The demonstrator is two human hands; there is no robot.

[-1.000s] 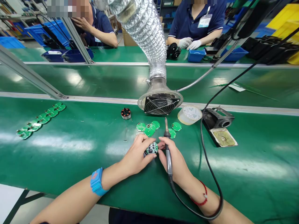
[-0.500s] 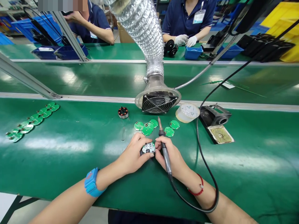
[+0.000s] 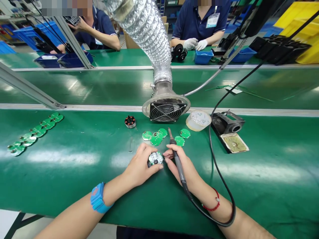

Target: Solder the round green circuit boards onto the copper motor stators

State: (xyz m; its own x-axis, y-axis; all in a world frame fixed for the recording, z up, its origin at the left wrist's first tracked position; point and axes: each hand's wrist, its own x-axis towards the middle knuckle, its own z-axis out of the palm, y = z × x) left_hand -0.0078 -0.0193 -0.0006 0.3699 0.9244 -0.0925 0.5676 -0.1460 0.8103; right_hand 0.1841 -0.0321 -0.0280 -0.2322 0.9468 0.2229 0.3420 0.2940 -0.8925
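Between the thumb and fingers of my left hand (image 3: 142, 166) is a round circuit board (image 3: 156, 158), its component side up, with a dark part under its left edge. My right hand (image 3: 183, 166) holds a soldering iron (image 3: 178, 165) whose tip points up and away from the board. The right fingertips are just right of the board, with a small gap. Several green round boards (image 3: 156, 138) lie beyond my hands, and two more (image 3: 184, 133) are to the right of the iron's tip. A motor stator with copper windings (image 3: 130, 121) stands farther left.
A fume extractor (image 3: 166, 111) hangs over the back of the green table (image 3: 74, 186). Right of it are a tape roll (image 3: 198, 120) and an iron stand (image 3: 228, 122) with a sponge (image 3: 234, 142). The iron's black cable loops past my right forearm. More boards (image 3: 38, 130) lie left.
My right fingertips have moved slightly away from the board, which now shows more of its face. The view has shifted a little. Across the table, a person's hand has appeared by the dark blue bins.
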